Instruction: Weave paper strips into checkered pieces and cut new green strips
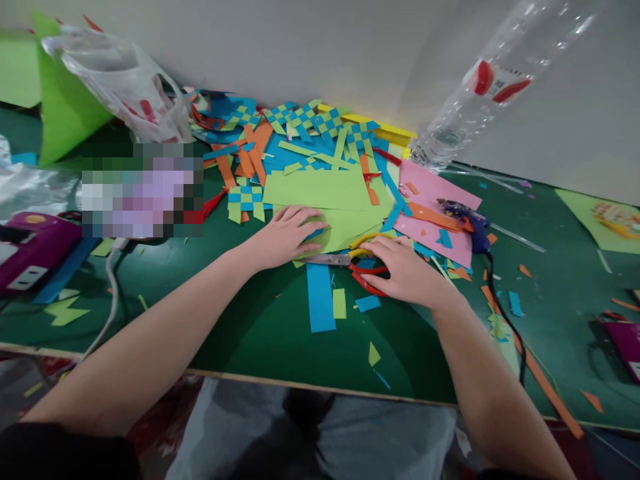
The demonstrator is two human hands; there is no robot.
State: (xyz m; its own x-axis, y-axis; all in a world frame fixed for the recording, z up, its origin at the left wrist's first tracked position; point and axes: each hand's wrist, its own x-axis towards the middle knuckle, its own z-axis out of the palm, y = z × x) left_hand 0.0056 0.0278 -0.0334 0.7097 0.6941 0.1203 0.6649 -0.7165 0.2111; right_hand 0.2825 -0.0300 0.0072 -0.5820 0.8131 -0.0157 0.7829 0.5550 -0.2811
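My left hand [284,239] rests on light-green paper [345,227], fingers stretched out and apart. A small bit of blue paper shows between its fingers and thumb. My right hand [407,272] is around the yellow and red handles of a pair of scissors [336,259]. The blades point left, their tip close to my left thumb. Below the blades a blue paper strip [321,300] lies on the table, beside a short green strip [339,304]. A green rectangular sheet [315,189] lies just beyond my left hand.
Woven blue-green paper pieces [303,119] are piled at the back. On the right are pink paper [430,233], a corded blue glue gun [475,230] and a plastic bottle [493,83]. A bagged cup [130,87] and purple box [37,250] stand left of the green table [240,347].
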